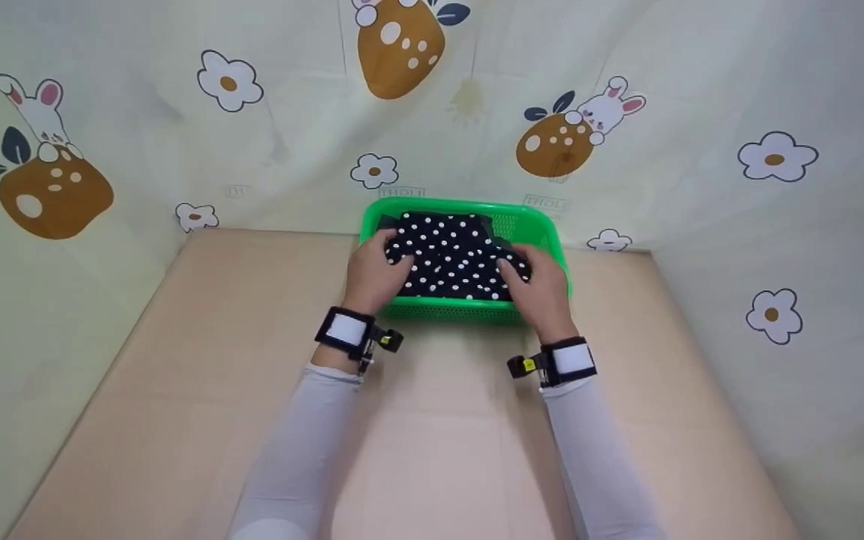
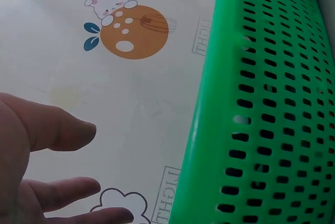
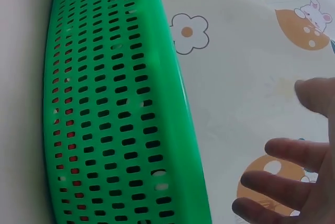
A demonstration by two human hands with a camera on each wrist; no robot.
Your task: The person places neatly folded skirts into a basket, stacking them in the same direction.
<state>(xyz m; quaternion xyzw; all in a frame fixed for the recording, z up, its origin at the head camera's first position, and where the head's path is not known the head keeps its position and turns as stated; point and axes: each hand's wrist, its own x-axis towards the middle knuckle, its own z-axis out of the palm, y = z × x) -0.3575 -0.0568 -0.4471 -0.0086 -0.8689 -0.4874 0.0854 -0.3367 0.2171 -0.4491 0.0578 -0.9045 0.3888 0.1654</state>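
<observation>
A black cloth with white dots [image 1: 443,259] lies in a green plastic basket [image 1: 462,303] at the far side of the table. My left hand [image 1: 372,276] is at the cloth's left edge and my right hand [image 1: 541,292] at its right edge, thumbs toward each other. In the left wrist view, the left hand's thumb and fingers are spread with nothing seen between them, beside the basket's perforated wall [image 2: 251,124]. The right wrist view likewise has the right hand's fingers [image 3: 277,187] extended and apart. The cloth is hidden there behind the basket's rim.
Beneath the basket is a light brown tabletop [image 1: 432,450]. A pale curtain [image 1: 297,135] printed with rabbits, brown fruit and flowers hangs behind and at both sides. Something red shows through the basket's holes in the right wrist view.
</observation>
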